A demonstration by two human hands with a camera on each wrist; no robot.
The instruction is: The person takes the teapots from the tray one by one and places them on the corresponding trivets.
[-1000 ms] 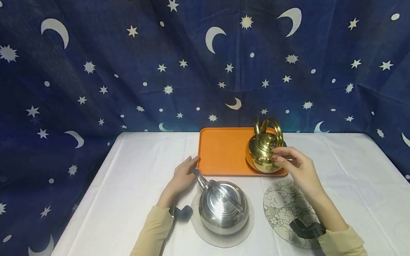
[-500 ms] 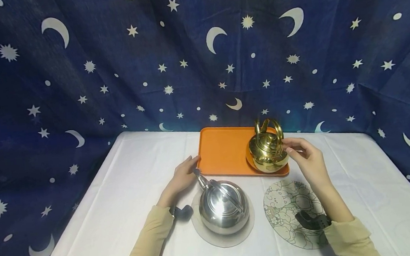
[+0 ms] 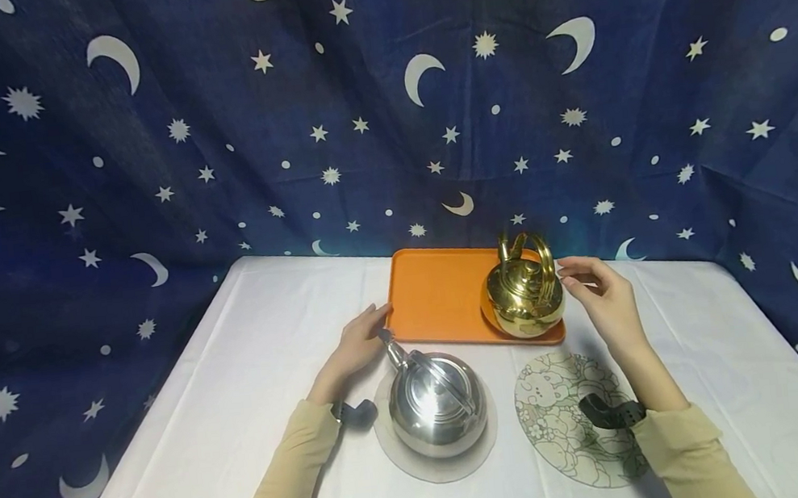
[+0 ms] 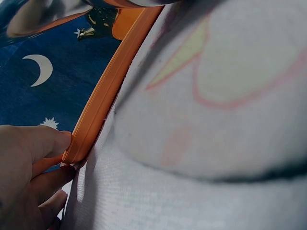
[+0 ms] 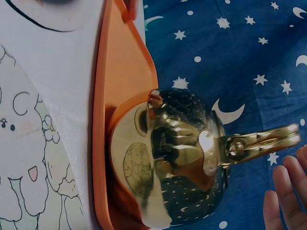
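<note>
A shiny gold teapot with an upright loop handle stands at the right end of an orange tray. Just right of the pot is my right hand, its fingers loosely bent and holding nothing. In the right wrist view, fingertips show beside the teapot's handle. My left hand pinches the tray's near left corner, with the thumb on its rim in the left wrist view. Close in front stands a silver kettle, its spout toward my left hand.
A round pale mat lies under the silver kettle. To its right, a round mat with cartoon animals lies partly below my right forearm. A blue curtain with moons and stars hangs behind the white-covered table.
My right hand has drawn away from the gold teapot's side toward the right, and its fingers have come off the pot. The left hand and the tray have kept their places.
</note>
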